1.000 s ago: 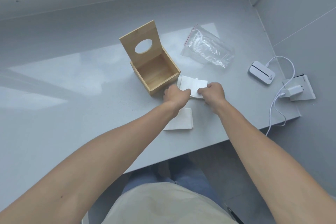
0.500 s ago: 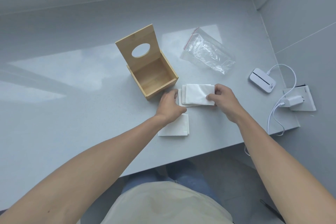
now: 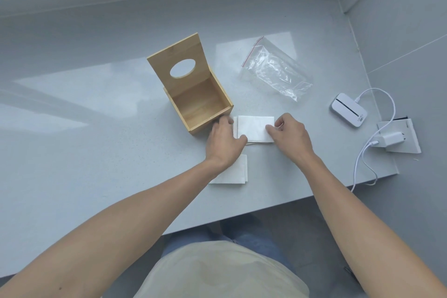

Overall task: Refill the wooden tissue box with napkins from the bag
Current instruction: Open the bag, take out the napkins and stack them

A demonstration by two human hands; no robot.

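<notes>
Near the front edge of a pale grey counter (image 3: 96,164), toward its right half, two bare hands are working on a small stack of white napkins (image 3: 254,128) lying flat on the surface. The left hand (image 3: 223,141) is resting at the stack's left edge with its fingers bent and its thumb touching the paper; its fingertips are blurred, so whether they are gripping cannot be told. The right hand (image 3: 289,134) is pinching the top napkin's right edge between thumb and curled fingers.

Just behind and to the left of the stack, a wooden tissue box (image 3: 200,109) is standing with its hinged lid (image 3: 177,63) raised upright, an oval opening showing in the lid. The box's inside is showing bare wood, and its front corner is sitting just beside the left hand.

A second folded napkin pile (image 3: 238,172) is lying nearer the front edge, partly hidden under the left wrist. Farther back and to the right, a clear zip bag (image 3: 275,70) with a red seal strip is lying flat and crumpled. By the counter's right edge, a small white device (image 3: 348,110) is connecting by a white cable (image 3: 362,159) to a charger plug (image 3: 390,139) lying on a white block.
</notes>
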